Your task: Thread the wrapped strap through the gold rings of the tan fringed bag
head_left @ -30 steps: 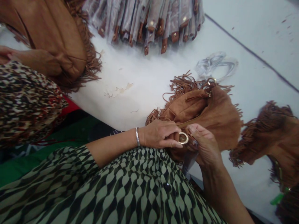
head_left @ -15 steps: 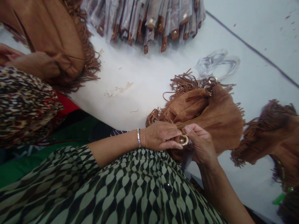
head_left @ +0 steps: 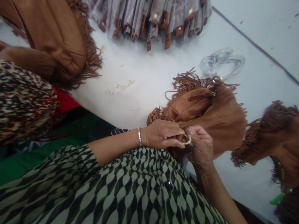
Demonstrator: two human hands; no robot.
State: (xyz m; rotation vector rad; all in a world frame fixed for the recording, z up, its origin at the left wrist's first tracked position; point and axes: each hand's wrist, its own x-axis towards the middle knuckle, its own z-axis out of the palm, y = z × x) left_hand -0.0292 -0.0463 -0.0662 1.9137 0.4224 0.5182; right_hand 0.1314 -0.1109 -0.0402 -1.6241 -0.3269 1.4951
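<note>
A brown fringed bag [head_left: 224,121] lies on the white table, its opening facing up and a gold ring with a clip at its far end. At its near edge is a gold metal ring [head_left: 186,139]. My left hand [head_left: 163,134] is closed with thumb and fingers on the brown piece at this ring. Against the ring's other side, my right hand [head_left: 201,144] pinches; what its fingertips hold is partly hidden. Some clear plastic hangs below the ring between my hands.
Plastic-wrapped brown straps [head_left: 149,18] are piled at the back of the white table [head_left: 130,68]. Clear plastic [head_left: 221,62] lies behind the bag. Another fringed bag [head_left: 275,133] is at right. At left, a person's hand [head_left: 28,60] touches a large brown bag [head_left: 63,37].
The view has shifted slightly. My hands stay at the ring, which is turned a little differently between my fingers. At left, the other person's hand has moved against the large bag.
</note>
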